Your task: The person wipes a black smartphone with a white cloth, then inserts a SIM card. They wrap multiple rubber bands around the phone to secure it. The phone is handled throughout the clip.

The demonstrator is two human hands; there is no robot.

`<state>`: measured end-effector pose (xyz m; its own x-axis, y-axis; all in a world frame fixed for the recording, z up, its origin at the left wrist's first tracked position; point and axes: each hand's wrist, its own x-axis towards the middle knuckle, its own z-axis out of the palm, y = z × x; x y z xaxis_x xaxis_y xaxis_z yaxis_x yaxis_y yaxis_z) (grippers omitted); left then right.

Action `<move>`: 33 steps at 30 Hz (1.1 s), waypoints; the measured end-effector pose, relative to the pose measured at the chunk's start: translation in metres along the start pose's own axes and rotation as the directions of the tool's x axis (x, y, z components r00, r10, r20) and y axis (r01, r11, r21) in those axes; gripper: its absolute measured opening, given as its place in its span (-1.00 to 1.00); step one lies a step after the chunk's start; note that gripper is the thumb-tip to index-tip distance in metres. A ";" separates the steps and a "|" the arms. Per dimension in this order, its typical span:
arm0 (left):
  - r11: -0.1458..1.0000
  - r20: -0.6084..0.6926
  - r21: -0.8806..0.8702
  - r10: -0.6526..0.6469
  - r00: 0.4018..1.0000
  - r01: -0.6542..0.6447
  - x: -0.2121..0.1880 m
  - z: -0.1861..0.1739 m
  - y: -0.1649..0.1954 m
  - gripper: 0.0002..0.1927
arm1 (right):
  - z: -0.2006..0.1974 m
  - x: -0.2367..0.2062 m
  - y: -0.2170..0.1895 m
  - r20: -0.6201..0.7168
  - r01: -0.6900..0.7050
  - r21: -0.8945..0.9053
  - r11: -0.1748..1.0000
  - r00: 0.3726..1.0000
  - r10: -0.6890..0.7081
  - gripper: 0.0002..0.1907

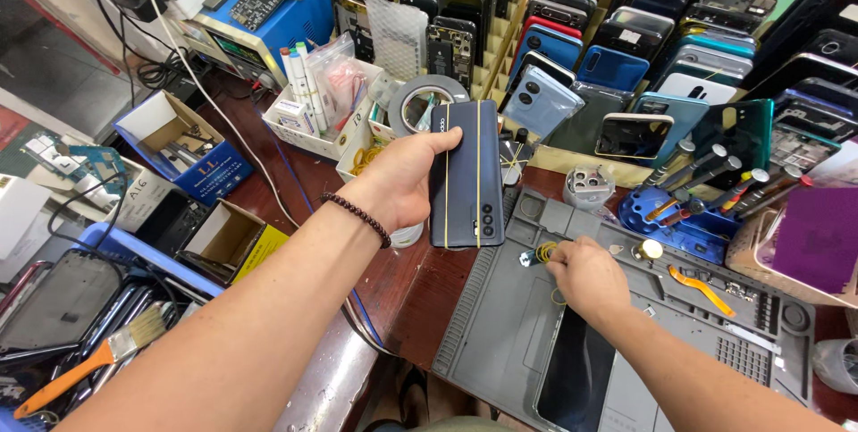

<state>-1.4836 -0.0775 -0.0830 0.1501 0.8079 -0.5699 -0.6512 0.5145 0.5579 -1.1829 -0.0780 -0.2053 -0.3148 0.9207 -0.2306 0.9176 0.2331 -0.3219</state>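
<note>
Two hands: left hand point(402, 177) clasps a dark blue phone point(466, 173) by its edges, lifted above the desk; right hand point(585, 276) pinches yellow rubber bands point(545, 251) on the grey repair mat point(509, 343)
Bands on phone: two thin yellow lines run lengthwise
Risk: one-handed edge hold may slip; phone could drop onto the mat

In our left hand point(402, 177) we hold a dark blue-grey phone point(466, 177) crossed by thin yellow rubber bands point(447, 191), and a dark brown beaded bracelet point(357, 215) circles that wrist. Under our right hand point(585, 276) we see more yellow bands point(545, 251) on a grey work mat point(500, 334). Beyond the right hand stands a bright blue tool holder point(666, 222); to its right lies an orange pry tool point(702, 289). Far left of our left arm lies an orange-handled brush point(89, 365).
</note>
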 end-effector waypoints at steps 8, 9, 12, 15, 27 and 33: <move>0.984 0.085 0.171 0.045 0.995 -0.059 -0.010 0.012 0.004 -0.72 | -0.032 -0.004 -0.001 -0.117 0.007 0.191 0.981 0.993 0.016 -0.84; 0.977 0.081 0.203 0.042 0.996 -0.057 -0.011 0.015 0.003 -0.74 | -0.041 -0.006 -0.004 -0.148 0.015 0.221 0.975 0.989 0.018 -0.83; 0.951 0.076 0.304 0.025 0.997 -0.048 -0.013 0.019 0.006 -0.80 | -0.076 -0.001 -0.020 -0.290 0.058 0.293 0.954 0.956 0.031 -0.84; 0.922 0.123 0.386 -0.012 0.992 -0.037 -0.013 0.028 0.007 -0.78 | -0.118 0.014 -0.045 -0.242 0.032 0.550 0.834 0.962 0.123 -0.84; 0.719 0.249 0.635 0.155 0.956 -0.282 -0.037 0.054 0.018 -0.67 | -0.208 0.041 -0.124 0.234 -0.107 0.842 0.529 0.956 -0.178 -0.89; 0.822 0.214 0.517 0.148 0.966 -0.241 -0.029 0.037 0.025 -0.72 | -0.216 0.023 -0.139 0.020 0.199 0.692 0.694 0.956 -0.294 -0.91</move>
<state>-1.4764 -0.0777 -0.0298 0.2079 0.9177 -0.3384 -0.1868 0.3769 0.9072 -1.2648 -0.0216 0.0328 -0.5756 0.8049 -0.1444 0.4063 0.1282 -0.9047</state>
